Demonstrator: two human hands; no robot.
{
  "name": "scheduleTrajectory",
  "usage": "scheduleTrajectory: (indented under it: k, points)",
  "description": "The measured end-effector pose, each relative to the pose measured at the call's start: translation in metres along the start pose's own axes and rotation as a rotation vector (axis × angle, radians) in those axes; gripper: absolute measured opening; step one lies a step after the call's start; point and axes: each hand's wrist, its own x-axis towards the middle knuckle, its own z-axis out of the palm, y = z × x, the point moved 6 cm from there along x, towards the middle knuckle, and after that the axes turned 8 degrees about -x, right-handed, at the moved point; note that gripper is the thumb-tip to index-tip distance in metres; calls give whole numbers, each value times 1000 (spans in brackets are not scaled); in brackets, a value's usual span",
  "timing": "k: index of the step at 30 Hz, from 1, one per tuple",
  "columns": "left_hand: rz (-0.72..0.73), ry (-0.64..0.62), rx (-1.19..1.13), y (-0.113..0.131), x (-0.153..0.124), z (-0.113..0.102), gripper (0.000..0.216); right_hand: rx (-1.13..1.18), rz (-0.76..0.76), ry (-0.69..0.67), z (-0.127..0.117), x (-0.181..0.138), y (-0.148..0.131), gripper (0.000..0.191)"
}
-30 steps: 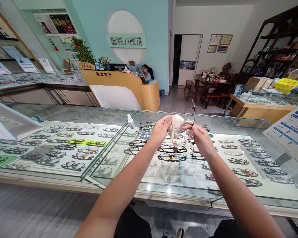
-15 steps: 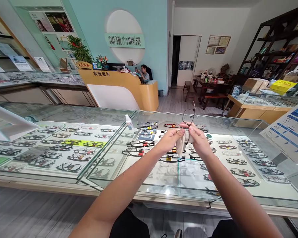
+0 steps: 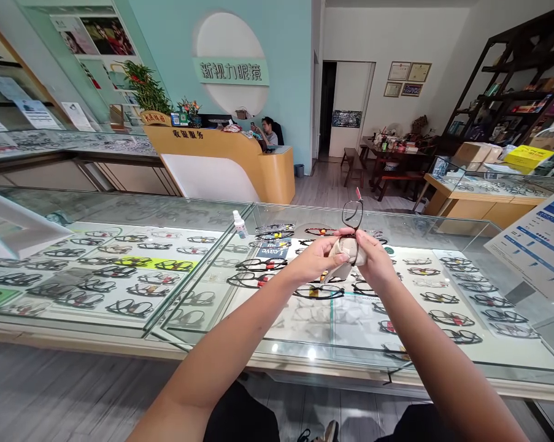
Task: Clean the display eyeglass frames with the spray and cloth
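Observation:
My two hands meet above a glass display counter [image 3: 304, 344]. My right hand [image 3: 373, 261] pinches a pair of thin dark-framed glasses [image 3: 353, 213], whose upper lens and temple stick up above my fingers. My left hand [image 3: 317, 256] is closed on a beige cleaning cloth [image 3: 345, 250], pressed against the lower lens between both hands. Part of the glasses is hidden by the cloth and fingers.
Under the glass lie rows of several eyeglass frames [image 3: 134, 270]. A small spray bottle [image 3: 240, 224] stands on the counter to the left. A white sign [image 3: 534, 245] leans at the right. Beyond is a yellow reception desk [image 3: 230, 162] with a seated person [image 3: 268, 132].
One second ago the cloth hung loose from my left hand, apart from the glasses. My hands have come together, and the cloth is now bunched against the lens.

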Motion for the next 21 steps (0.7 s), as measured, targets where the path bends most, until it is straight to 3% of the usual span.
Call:
scheduleTrajectory:
  k: [6, 13, 21]
  points:
    - [60, 60, 23, 2, 0, 4, 60, 58, 11, 21, 5, -1, 2, 41]
    - [219, 283, 36, 6, -3, 8, 54, 57, 42, 12, 17, -5, 4, 47]
    - [316, 429, 121, 15, -10, 7, 57, 33, -50, -30, 26, -11, -4, 42]
